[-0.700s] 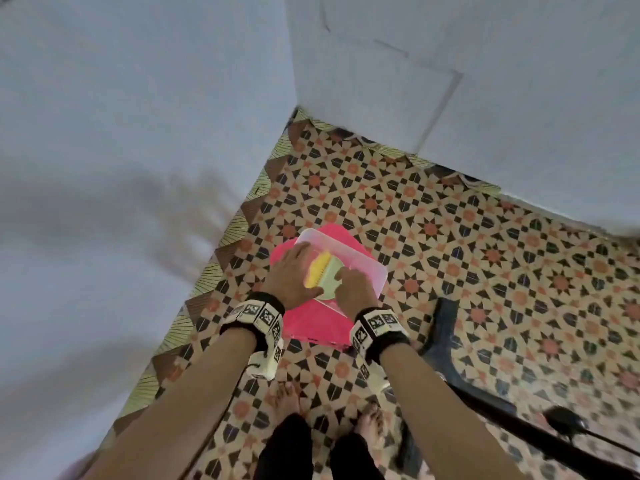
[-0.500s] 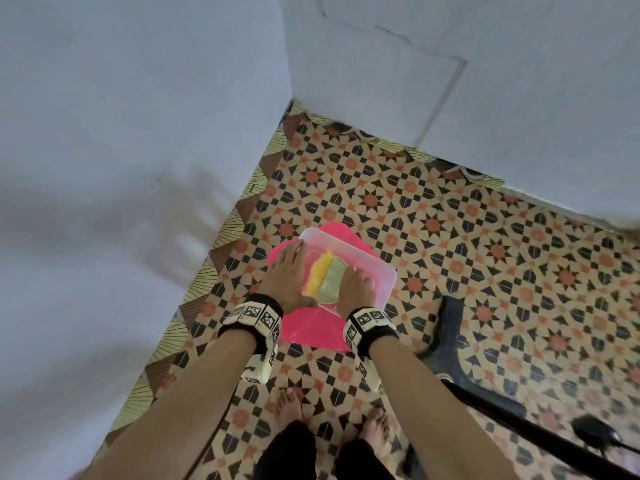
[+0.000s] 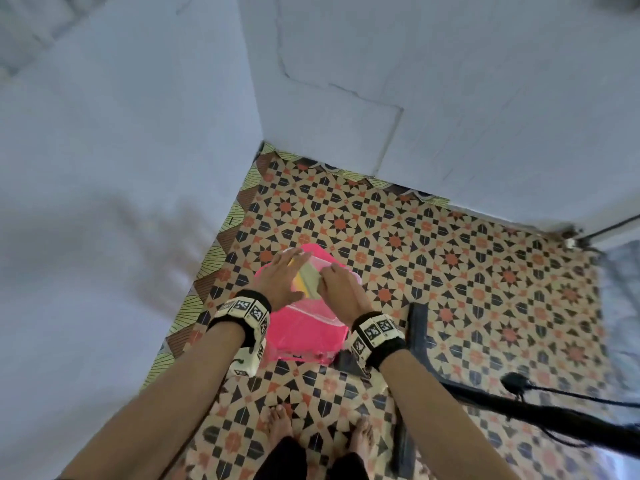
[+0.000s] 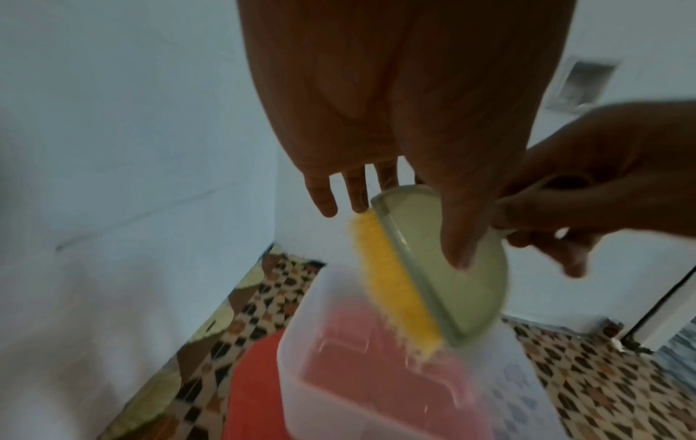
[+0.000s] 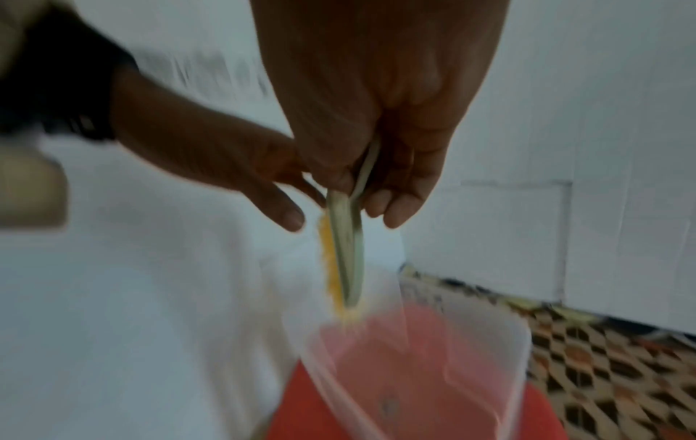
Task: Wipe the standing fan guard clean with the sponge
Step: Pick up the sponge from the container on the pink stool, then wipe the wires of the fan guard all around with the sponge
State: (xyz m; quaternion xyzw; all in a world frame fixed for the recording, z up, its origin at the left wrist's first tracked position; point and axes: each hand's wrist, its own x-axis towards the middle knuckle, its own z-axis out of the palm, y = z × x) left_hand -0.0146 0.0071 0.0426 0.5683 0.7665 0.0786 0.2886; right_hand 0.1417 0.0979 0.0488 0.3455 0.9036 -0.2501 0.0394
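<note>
Bare feet [image 3: 320, 433], two, stand on patterned floor [image 3: 450, 271]. Just ahead, two forearms reach out together. Right hand [image 3: 341, 289] pinches one sponge [image 3: 310, 280], pale green with a yellow scrubbing side, by its edge. Left hand [image 3: 282, 280] lies flat, fingers straight, against the yellow side. Below both hands sits one clear tub [image 4: 376, 381] on one pink stool [image 3: 301, 336]. Beyond, two walls meet in a corner; open floor spreads right of the right hand.

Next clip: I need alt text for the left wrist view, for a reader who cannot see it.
Both hands hold a pale green scrubber with a yellow fibre side above a clear plastic tub standing on something red. The left hand lies along it, fingers extended, while the right hand pinches a tab at its edge. White walls and patterned floor tiles lie behind.
</note>
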